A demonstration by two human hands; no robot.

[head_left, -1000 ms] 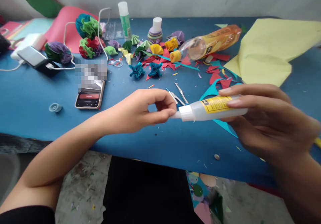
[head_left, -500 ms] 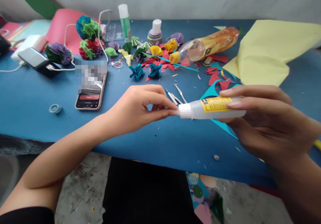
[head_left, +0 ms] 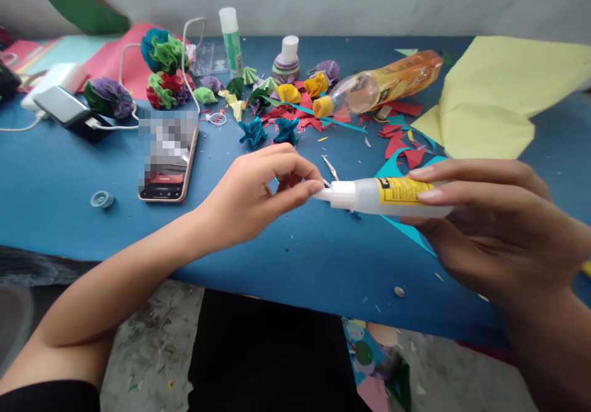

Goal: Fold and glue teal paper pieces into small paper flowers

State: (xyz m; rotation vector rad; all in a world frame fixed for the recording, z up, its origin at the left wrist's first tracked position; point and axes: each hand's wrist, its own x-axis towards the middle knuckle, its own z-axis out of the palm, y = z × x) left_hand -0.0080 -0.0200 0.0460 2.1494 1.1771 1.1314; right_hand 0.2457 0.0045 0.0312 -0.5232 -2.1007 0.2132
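In my right hand point(head_left: 498, 221) lies a clear glue bottle point(head_left: 367, 196) with a yellow label and a white collar. It is held sideways, its nozzle pointing left. My left hand point(head_left: 272, 190) is closed in a pinch at the nozzle tip point(head_left: 322, 194); whether a small cap is between those fingers is hidden. Behind the bottle, a pair of metal tweezers or compasses point(head_left: 330, 167) partly shows on the blue table point(head_left: 258, 276). Two folded teal paper flowers point(head_left: 286, 130) sit beyond my left hand.
A phone point(head_left: 168, 159) and a small grey cap point(head_left: 102, 199) lie to the left. Farther back are ruffled paper balls point(head_left: 108, 98), a glue stick point(head_left: 231, 42), red paper scraps point(head_left: 392, 144) and an orange-labelled bottle point(head_left: 383, 82). Crumpled yellow paper point(head_left: 489, 98) spreads at right.
My left fingers have curled in and shifted slightly up and left along the nozzle, leaving more of it showing. The bottle has tilted a little and moved slightly right.
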